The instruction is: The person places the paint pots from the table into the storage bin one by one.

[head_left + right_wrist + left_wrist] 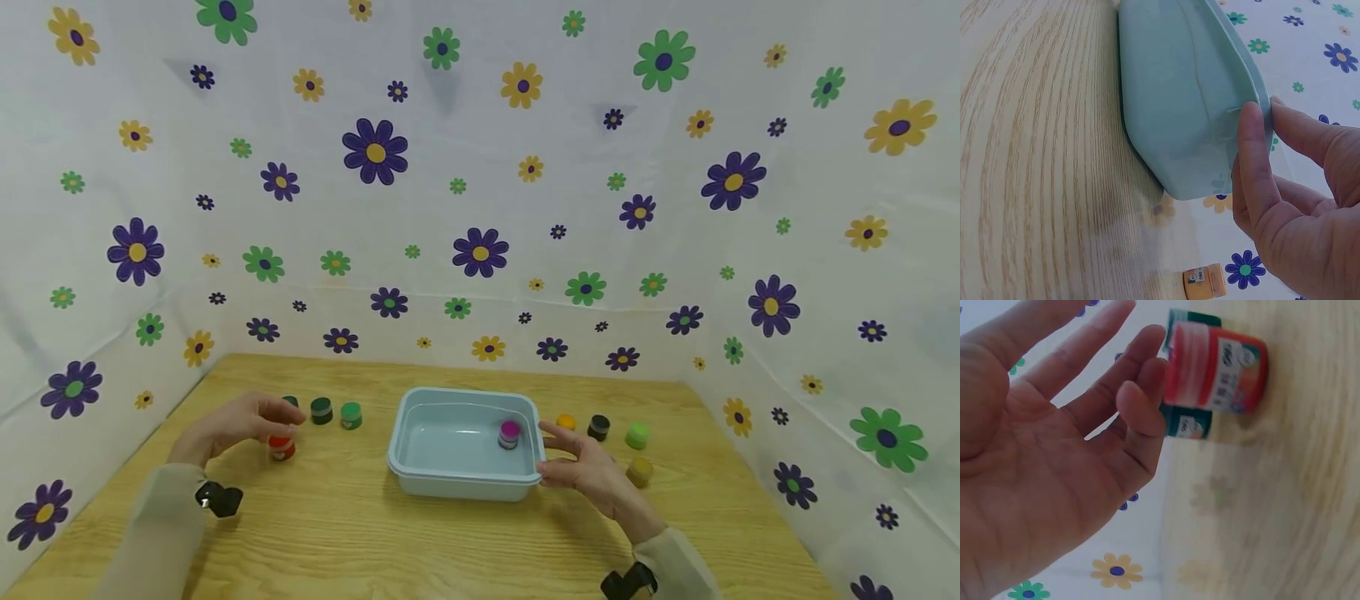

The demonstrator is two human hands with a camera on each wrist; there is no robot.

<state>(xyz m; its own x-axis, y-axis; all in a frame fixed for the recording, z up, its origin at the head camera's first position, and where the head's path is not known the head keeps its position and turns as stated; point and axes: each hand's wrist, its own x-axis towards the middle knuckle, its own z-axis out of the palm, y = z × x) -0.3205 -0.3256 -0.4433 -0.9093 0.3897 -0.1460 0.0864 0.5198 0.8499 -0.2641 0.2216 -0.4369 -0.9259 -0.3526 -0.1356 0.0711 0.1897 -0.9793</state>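
My left hand hovers by a small red paint jar with loosely bent fingers. In the left wrist view, the fingertips are close to the lid of the jar; whether they touch is unclear. Dark green jars show behind it. With thumb and finger my right hand pinches the right rim of a pale blue plastic tub. Inside the tub, toward its right end, stands a jar with a magenta lid. The tub rim also shows between the digits in the right wrist view.
Left of the tub are a dark green jar and a lighter green jar. On the right stand orange, black, light green and mustard jars. Flowered cloth walls enclose the wooden table.
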